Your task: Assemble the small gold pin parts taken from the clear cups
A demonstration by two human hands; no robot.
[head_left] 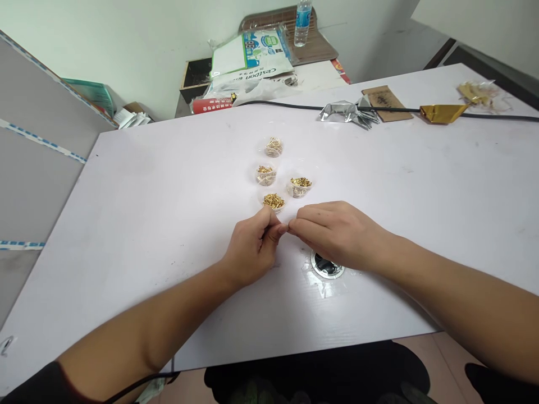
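Both hands meet at the middle of a white table. My left hand is closed in a pinch, and my right hand is pinched too, fingertips touching the left ones. Whatever they pinch is too small to make out. Just beyond the fingertips stand several small clear cups of gold-coloured metal pins: the nearest cup, one to its right, one behind and the farthest cup.
A round taped hole in the table lies under my right wrist. A black cable, crumpled silver foil, a brown card and gold foil lie along the far edge. Behind are packets and a water bottle.
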